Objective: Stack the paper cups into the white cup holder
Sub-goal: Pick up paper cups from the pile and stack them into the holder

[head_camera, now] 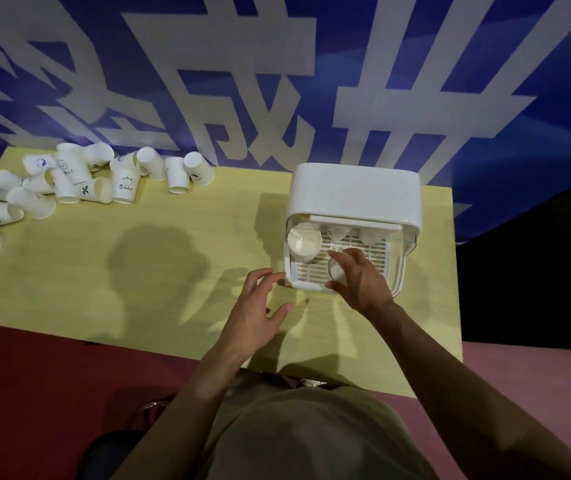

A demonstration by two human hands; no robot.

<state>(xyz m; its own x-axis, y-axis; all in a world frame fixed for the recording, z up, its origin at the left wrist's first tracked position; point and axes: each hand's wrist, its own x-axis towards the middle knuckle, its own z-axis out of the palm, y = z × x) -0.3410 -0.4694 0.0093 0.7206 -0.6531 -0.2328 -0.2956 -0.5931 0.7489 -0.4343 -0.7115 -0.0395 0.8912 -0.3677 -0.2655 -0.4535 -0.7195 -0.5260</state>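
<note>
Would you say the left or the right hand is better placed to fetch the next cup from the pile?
Left, probably. The left hand is open and free, on the side of the cup pile. The right hand grips a cup over the holder.

A heap of paper cups (69, 185) lies at the table's (173, 254) far left corner. The cup holder (355, 199) stands at the far right edge, one upright cup (304, 241) in its tray's left side.

Right hand (360, 278) is gripping a paper cup (336, 271) over the cup holder's (355, 195) slatted tray. Left hand (256, 306) is hovering spread above the worktop (173, 271).
</note>
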